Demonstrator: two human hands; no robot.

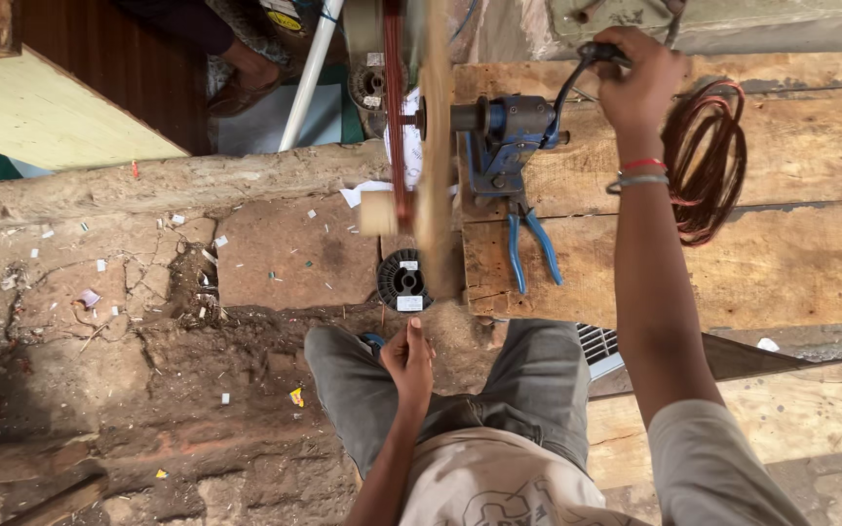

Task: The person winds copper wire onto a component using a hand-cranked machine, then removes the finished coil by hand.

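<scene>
Right hand (638, 83) clamped on the crank handle (601, 54) of the blue winder (504, 136); left hand (408, 358), fingers pinched, sits nearer the spinning wooden former (433, 146).

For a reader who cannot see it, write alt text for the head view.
A person's right hand grips the crank handle of a blue winder on a wooden bench, while the left hand is pinched shut near the knees. Blue pliers and a wire coil lie on the bench.
</scene>
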